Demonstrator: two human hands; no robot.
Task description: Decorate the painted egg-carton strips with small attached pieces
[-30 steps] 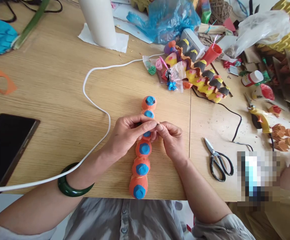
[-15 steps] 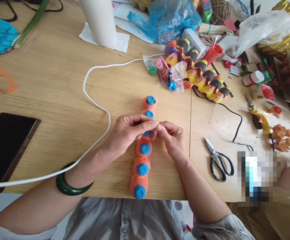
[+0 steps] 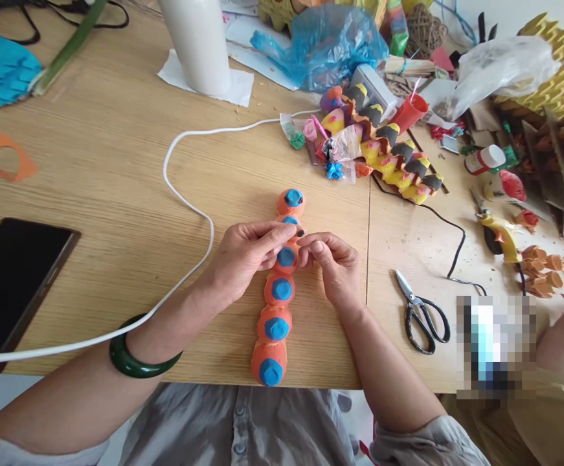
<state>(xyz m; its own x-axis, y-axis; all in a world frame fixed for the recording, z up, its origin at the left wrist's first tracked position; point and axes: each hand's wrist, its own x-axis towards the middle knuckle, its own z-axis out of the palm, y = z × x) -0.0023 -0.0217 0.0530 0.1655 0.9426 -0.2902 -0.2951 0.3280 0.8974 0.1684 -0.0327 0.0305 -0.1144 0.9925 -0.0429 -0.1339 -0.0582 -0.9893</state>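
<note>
An orange caterpillar-like row of bumps (image 3: 278, 323), painted with blue spots, lies lengthwise before me on the table. Its far end bump (image 3: 291, 202) carries small black marks on the blue. Over the upper bumps, my left hand (image 3: 250, 252) is closed in a pinch, and a small black piece (image 3: 301, 233) shows at its fingertips. Close by on the right, my right hand (image 3: 333, 262) has its fingers curled, thumb near the index finger; whatever they hold, if anything, is too small to make out.
Black-handled scissors (image 3: 422, 310) lie to the right, beside a person's arm. A white cable (image 3: 184, 207) crosses the table on the left, near a phone (image 3: 19, 278). Painted egg-carton strips (image 3: 393, 149), a glue gun (image 3: 502, 236) and a blue plastic bag (image 3: 325, 45) crowd the far right.
My fingertips have come apart: the right hand has drawn slightly away from the left. The small black piece now shows at the left fingertips.
</note>
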